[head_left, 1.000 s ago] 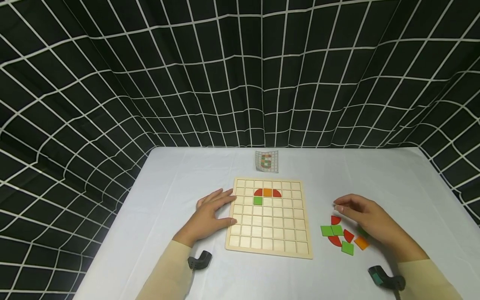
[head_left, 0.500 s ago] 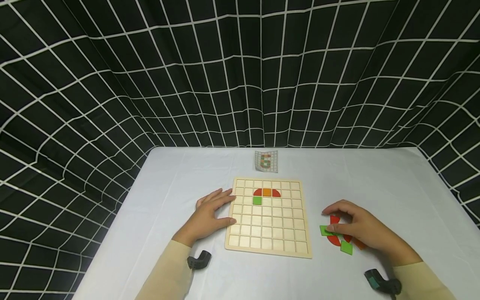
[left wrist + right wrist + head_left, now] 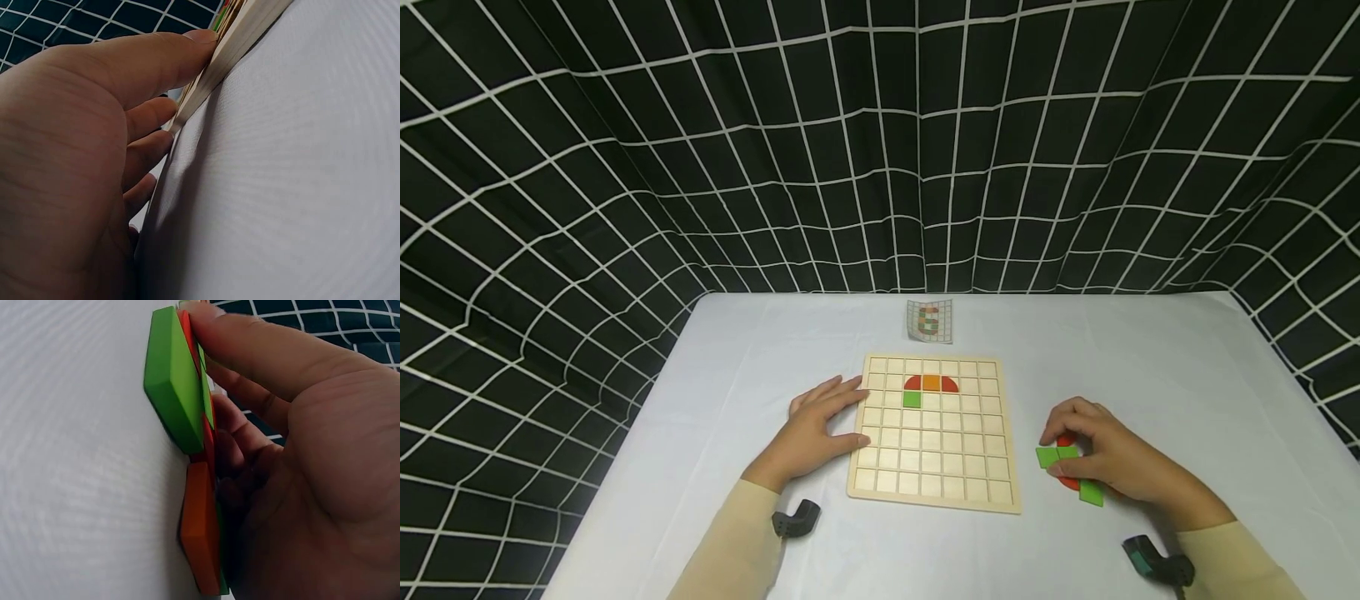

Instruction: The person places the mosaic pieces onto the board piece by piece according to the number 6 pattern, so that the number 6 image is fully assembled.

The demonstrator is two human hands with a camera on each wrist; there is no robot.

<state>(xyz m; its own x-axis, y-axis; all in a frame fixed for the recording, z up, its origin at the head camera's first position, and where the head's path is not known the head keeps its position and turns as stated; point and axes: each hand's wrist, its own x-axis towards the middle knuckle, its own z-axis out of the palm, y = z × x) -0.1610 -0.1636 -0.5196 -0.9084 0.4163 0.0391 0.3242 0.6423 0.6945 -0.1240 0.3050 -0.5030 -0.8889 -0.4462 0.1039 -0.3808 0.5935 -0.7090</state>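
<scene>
A pale wooden grid board [image 3: 934, 460] lies on the table in the head view. On its upper cells sit two red quarter-round tiles, an orange square tile [image 3: 932, 382] between them and a green square tile [image 3: 912, 399] below the left one. Spread fingers of my left hand [image 3: 812, 435] rest along the board's left edge, thumb nearest me. To the right, my right hand [image 3: 1108, 450] is over the loose tiles, thumb and forefinger at opposite edges of a green square tile [image 3: 1046, 457]. The palm partly hides red tiles [image 3: 1067, 482] and, in the right wrist view, an orange tile [image 3: 201, 528].
A small printed card [image 3: 929, 322] with a coloured grid pattern lies beyond the board. Another green tile [image 3: 1091, 493] lies by my right thumb. The white-covered table [image 3: 760, 350] ends at a black curtain with white grid lines [image 3: 820, 167].
My right hand has moved left and down from above the loose tiles onto them, and its thumb and forefinger have closed in around a green tile. My left hand stays at the board's edge.
</scene>
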